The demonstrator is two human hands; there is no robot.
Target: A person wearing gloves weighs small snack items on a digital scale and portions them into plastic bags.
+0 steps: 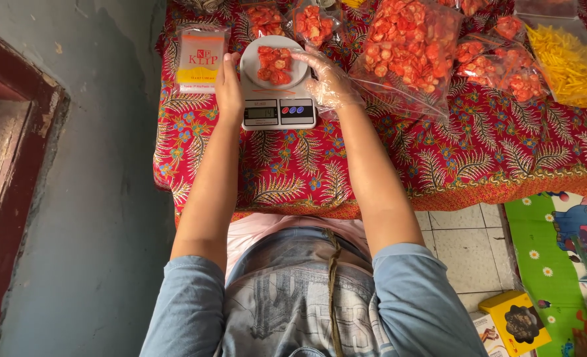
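A white digital kitchen scale (278, 109) sits on a red patterned cloth (386, 165). On its round pan lies a small clear bag of orange-red snacks (275, 65). My left hand (230, 82), bare, rests flat against the scale's left side, touching the pan's edge. My right hand (328, 79) wears a thin clear plastic glove and touches the right edge of the pan beside the small bag, fingers apart.
A large clear bag of orange-red snacks (409, 46) lies right of the scale, with smaller filled bags (505, 63) and a bag of yellow sticks (571, 63) beyond. A pack of empty plastic bags (201, 58) lies left. A grey wall is at left; a tiled floor and colourful mat lie at right.
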